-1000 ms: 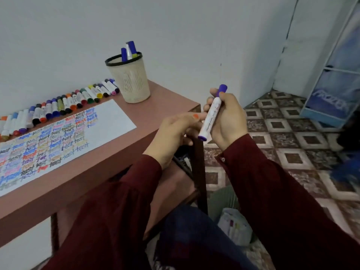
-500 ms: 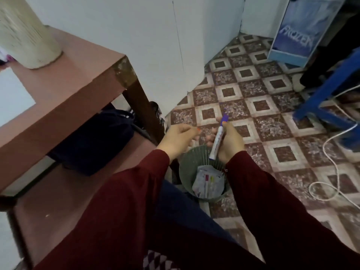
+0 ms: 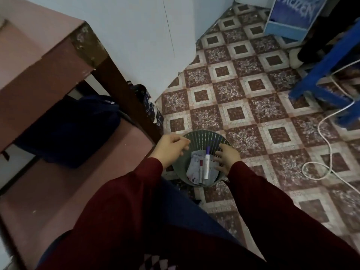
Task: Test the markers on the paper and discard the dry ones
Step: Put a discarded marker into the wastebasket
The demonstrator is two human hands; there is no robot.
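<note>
- A green waste basket (image 3: 204,137) is standing on the patterned tile floor (image 3: 239,94), and everything below is placed against it.
- To the basket's left, the brown bench (image 3: 48,55) is showing one worn corner and a dark leg, which is coming down just beside the basket's left rim.
- A dark blue bag (image 3: 68,129) is sitting on the lower shelf under the bench, well left of the basket.
- A white cable (image 3: 321,152) is looping over the floor well to the basket's right, with a blue frame (image 3: 327,75) beyond it.
- A blue box (image 3: 294,14) is standing far behind the basket, by the wall.
- Nothing is blocking the basket's open mouth.
- Crumpled paper (image 3: 191,169) is lying in the basket's bottom.
- A purple-capped marker (image 3: 207,164) is lying inside the basket on that paper, cap pointing to the far rim; a red-capped marker (image 3: 200,171) is lying just beside it.
- The right hand (image 3: 227,158) is hovering over the basket's right rim, its grip wide, fingers spread and holding nothing; the purple-capped marker is sitting just left of those fingers, apart from them.
- The left hand (image 3: 171,148) is hanging at the basket's left rim, fingers loosely curled around nothing.
</note>
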